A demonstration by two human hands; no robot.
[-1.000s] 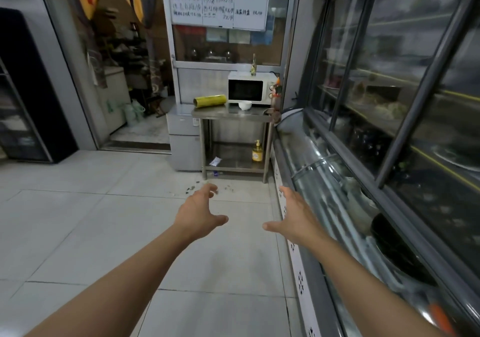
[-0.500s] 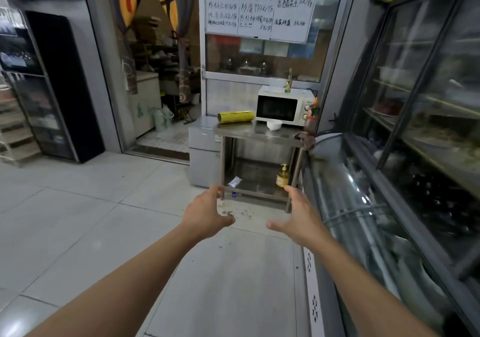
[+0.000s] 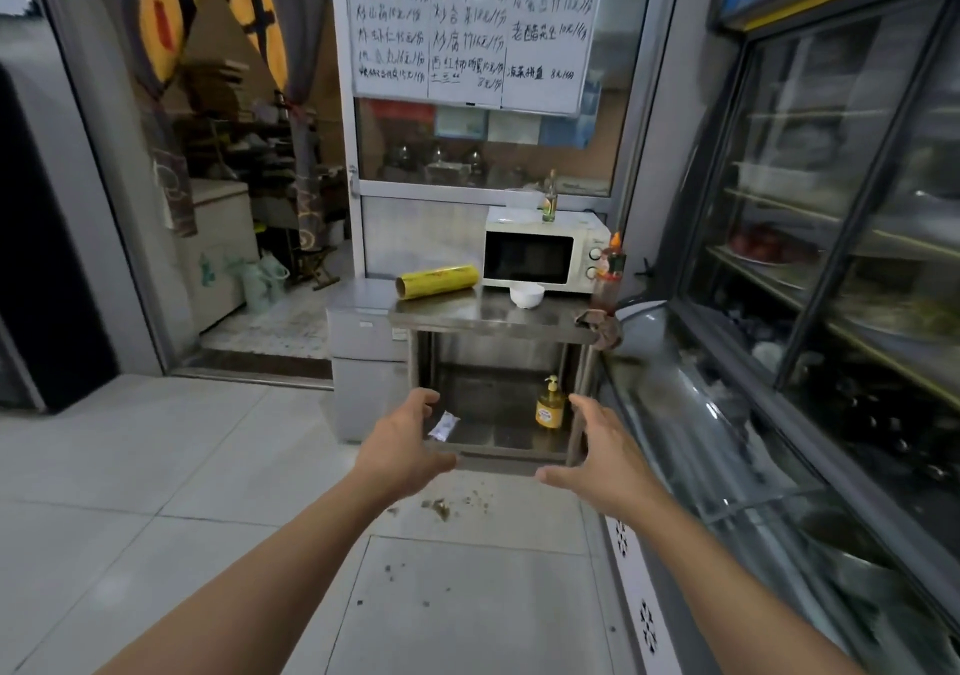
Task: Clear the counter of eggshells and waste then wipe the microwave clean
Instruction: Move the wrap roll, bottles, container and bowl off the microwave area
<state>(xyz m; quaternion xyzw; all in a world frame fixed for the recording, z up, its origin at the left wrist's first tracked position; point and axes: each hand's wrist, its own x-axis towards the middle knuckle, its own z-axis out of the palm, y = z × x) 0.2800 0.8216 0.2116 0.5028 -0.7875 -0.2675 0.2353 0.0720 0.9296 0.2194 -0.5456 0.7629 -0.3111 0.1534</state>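
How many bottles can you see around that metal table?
3: a glass bottle atop the microwave, a red-capped bottle beside its right end, a yellow pump bottle on the lower shelf. Others may be hidden.

This is a small eatery. A handwritten menu whiteboard [image 3: 470,24] with prices hangs above a steel counter [image 3: 493,318] holding a microwave [image 3: 540,253]. Glass-fronted display fridges [image 3: 831,258] of plated food line the right side.

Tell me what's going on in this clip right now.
A person faces a steel counter with both arms stretched forward, left hand and right hand open and holding nothing. On the counter stand a white microwave, a white bowl and a yellow roll. Crumbs litter the floor. Nothing is touched yet.
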